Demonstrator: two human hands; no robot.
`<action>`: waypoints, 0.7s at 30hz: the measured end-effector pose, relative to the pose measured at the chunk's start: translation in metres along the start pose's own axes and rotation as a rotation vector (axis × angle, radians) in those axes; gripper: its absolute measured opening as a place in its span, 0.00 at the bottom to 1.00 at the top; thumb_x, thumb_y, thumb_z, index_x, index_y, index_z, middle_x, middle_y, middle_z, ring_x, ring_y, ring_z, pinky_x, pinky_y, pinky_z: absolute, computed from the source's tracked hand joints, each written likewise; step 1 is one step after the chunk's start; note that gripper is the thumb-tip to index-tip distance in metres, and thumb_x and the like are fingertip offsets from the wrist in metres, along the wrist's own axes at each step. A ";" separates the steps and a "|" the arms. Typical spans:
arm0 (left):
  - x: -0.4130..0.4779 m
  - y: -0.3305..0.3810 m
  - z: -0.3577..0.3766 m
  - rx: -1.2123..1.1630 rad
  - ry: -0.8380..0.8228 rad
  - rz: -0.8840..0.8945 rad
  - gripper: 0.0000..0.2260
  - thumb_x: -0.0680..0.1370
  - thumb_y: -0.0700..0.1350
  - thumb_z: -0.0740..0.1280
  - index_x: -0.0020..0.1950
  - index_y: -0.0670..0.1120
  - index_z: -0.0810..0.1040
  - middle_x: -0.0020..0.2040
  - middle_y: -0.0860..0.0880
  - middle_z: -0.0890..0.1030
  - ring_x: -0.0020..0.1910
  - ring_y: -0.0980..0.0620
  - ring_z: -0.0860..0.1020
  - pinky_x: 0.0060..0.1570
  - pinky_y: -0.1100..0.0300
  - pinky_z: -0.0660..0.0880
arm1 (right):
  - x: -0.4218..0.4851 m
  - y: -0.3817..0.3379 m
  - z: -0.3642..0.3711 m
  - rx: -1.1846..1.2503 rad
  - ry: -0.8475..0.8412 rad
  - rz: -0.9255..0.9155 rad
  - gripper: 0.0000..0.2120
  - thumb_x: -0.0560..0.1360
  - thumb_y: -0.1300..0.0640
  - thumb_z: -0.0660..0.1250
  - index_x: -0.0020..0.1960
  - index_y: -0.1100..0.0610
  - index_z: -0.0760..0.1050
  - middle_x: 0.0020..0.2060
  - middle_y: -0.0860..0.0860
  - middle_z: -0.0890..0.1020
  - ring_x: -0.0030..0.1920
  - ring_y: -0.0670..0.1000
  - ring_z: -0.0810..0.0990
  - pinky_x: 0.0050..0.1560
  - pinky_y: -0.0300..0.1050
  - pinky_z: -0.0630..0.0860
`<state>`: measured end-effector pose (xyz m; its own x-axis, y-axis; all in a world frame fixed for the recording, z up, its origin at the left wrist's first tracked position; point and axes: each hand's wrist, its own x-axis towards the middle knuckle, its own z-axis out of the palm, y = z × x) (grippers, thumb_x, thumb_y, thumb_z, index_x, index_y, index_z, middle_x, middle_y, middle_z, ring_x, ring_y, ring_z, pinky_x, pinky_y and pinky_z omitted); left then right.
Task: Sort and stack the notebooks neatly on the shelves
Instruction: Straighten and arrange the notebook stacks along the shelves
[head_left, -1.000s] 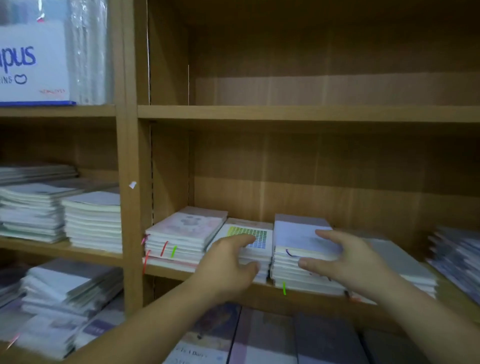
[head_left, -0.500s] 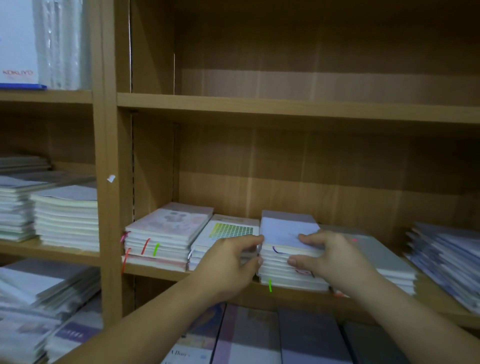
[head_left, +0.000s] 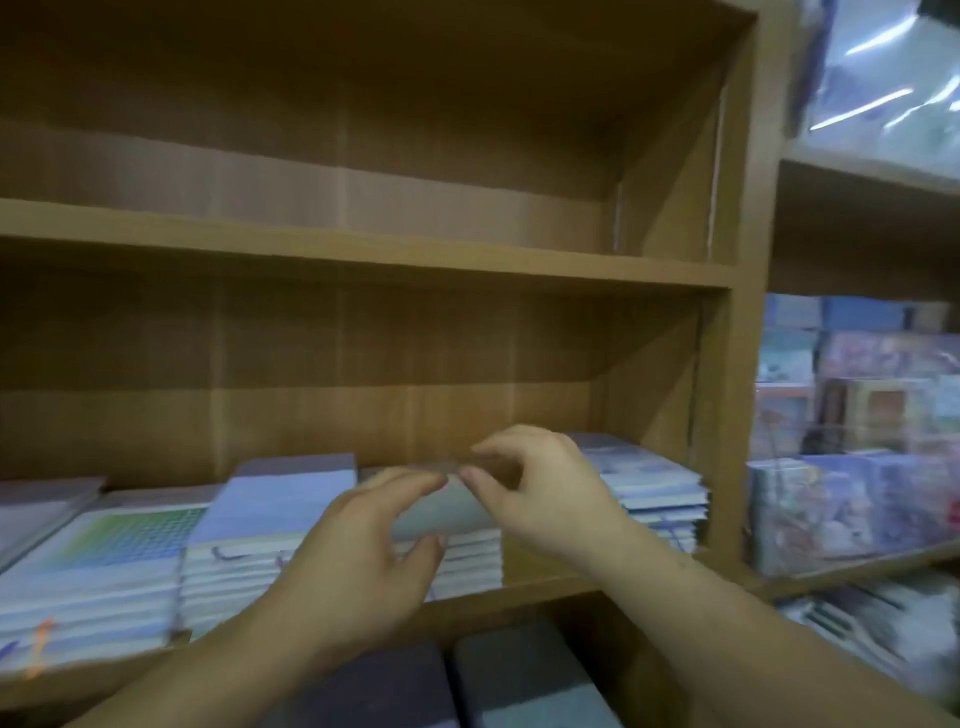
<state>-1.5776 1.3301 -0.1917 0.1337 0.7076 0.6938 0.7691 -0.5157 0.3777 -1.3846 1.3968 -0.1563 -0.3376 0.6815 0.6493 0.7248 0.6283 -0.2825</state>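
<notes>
Your left hand grips the grey-covered stack of paper notebooks at its left front corner, with the fingers curled over the top cover and the thumb against the front edges. That stack lies flat on the brown wooden shelf board. Your right hand is over the stack's right rear part. Its fingers are curled narrow and the tips nearly meet, but the blur hides whether they pinch the cover. Touching the stack's left side is a pale blue-covered notebook stack, and left of that a stack topped by a green grid cover. Right of the grey stack, apart from it, sits a blue patterned notebook pile. Below it lie dark grey flat notebooks.
</notes>
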 end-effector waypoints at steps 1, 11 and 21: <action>0.008 0.012 0.017 -0.047 -0.032 -0.038 0.15 0.76 0.49 0.71 0.62 0.60 0.78 0.57 0.68 0.77 0.57 0.72 0.74 0.58 0.76 0.69 | -0.006 0.022 -0.014 -0.031 0.039 0.027 0.17 0.76 0.41 0.68 0.60 0.48 0.83 0.55 0.43 0.82 0.60 0.45 0.78 0.61 0.46 0.76; 0.097 0.050 0.142 -0.638 -0.224 -0.600 0.06 0.77 0.40 0.70 0.51 0.45 0.84 0.46 0.47 0.85 0.48 0.50 0.82 0.59 0.47 0.81 | -0.036 0.175 -0.059 -0.097 -0.169 0.239 0.30 0.77 0.31 0.61 0.74 0.44 0.72 0.69 0.41 0.73 0.71 0.44 0.69 0.70 0.44 0.69; 0.119 0.054 0.163 -0.959 -0.293 -0.835 0.09 0.82 0.39 0.67 0.61 0.41 0.80 0.52 0.42 0.87 0.53 0.45 0.85 0.53 0.53 0.83 | -0.032 0.204 -0.048 -0.217 -0.184 0.143 0.23 0.75 0.33 0.66 0.68 0.36 0.73 0.58 0.35 0.70 0.61 0.42 0.68 0.62 0.41 0.69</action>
<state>-1.4183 1.4654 -0.1886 0.0593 0.9955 -0.0736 -0.0474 0.0765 0.9959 -1.1964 1.4851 -0.2008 -0.3121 0.8259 0.4696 0.8774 0.4402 -0.1910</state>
